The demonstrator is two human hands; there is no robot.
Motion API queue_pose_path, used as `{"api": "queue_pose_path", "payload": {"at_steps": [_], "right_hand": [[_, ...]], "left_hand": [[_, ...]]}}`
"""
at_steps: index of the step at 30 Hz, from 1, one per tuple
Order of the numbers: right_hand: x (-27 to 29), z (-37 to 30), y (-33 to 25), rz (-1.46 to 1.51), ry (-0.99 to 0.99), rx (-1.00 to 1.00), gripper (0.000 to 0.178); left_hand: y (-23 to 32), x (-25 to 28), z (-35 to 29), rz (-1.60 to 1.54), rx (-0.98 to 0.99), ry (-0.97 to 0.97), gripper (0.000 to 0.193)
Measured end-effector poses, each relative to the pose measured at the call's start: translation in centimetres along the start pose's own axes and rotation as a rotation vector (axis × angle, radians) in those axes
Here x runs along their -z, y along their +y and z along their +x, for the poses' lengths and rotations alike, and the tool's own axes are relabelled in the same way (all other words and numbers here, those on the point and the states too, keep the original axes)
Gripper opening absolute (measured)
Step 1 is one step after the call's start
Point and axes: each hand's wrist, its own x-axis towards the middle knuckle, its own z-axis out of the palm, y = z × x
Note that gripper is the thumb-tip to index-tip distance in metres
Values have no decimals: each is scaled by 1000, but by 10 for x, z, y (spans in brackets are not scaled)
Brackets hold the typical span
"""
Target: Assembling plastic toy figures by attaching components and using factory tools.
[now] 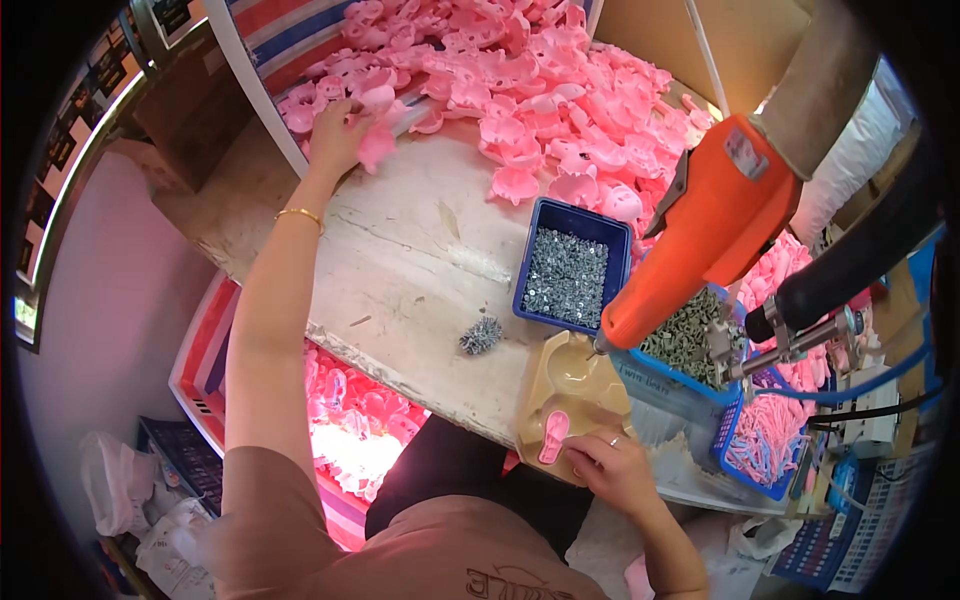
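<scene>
At the far left of the bench, my left hand [338, 138] is closed on a pink plastic shell [377, 147], slightly blurred, at the edge of a large heap of pink moulded shells [510, 90]. My right hand [612, 468], with a ring on one finger, pinches the edge of a small pink sole-shaped plastic piece [555, 437]. That piece lies over the near part of a tan moulded fixture [538, 375] with rounded hollows. Above the fixture's far right corner hangs an orange electric screwdriver [690, 235], its tip pointing down.
Behind the fixture stands a dark blue bin [523, 285] of small screws. A small pile of screws [481, 335] lies on the bench [400, 240]. To the right are a bin of greyish-green parts [690, 340], a blue basket [730, 455] of pink and lilac sticks, and a black jointed arm [850, 270].
</scene>
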Motion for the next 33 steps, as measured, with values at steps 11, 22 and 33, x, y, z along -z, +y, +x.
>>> {"api": "queue_pose_path", "payload": {"at_steps": [11, 22, 33], "right_hand": [[-10, 12, -7, 59, -3, 1, 13], [6, -7, -9, 39, 29, -107, 14], [48, -12, 2, -18, 354, -262, 12]], "left_hand": [[75, 18, -126, -434, 13, 73, 27], [144, 39, -194, -791, 294, -38, 19], [276, 17, -293, -276, -814, -526, 45]]}}
